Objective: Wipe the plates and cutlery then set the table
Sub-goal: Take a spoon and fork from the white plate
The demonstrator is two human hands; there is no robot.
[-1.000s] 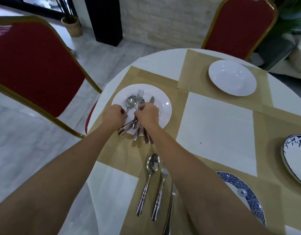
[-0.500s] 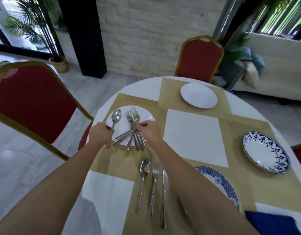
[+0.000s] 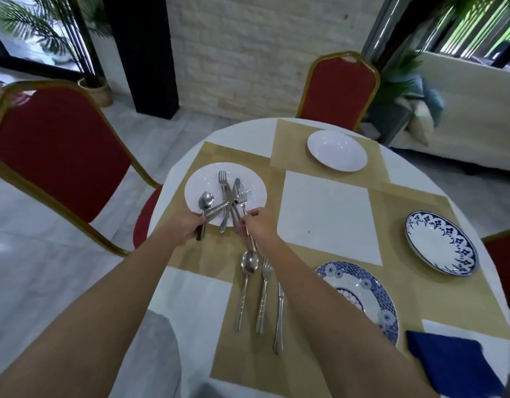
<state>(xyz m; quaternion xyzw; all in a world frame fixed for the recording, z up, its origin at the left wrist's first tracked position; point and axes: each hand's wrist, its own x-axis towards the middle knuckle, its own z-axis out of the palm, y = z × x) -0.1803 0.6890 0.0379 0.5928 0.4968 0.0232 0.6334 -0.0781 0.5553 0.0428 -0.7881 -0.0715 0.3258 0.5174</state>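
Your left hand (image 3: 185, 225) is gripping the handle of a spoon (image 3: 205, 200), with its fingers curled round it. The round end of the spoon is sitting over the near edge of the white plate (image 3: 199, 179). Your right hand (image 3: 259, 225) is pinching the handle of a fork (image 3: 242, 195) between thumb and fingers. The prongs of that fork are pointing away from you over the plate. More cutlery (image 3: 222, 179) is lying crossed in a heap on the same plate, between your two hands. The plate is sitting on a tan mat (image 3: 208, 254) at the left side of the round desk (image 3: 328, 216).

Close to your right hand, a second spoon (image 3: 248, 265), a second fork (image 3: 264, 294) and a knife (image 3: 279, 311) are lying side by side on another mat. A blue patterned plate (image 3: 371, 288) is sitting just beside them. A blue cloth (image 3: 449, 366) is lying at the near right edge. A far white plate (image 3: 337, 150) and a second blue plate (image 3: 440, 248) are sitting on their own mats.
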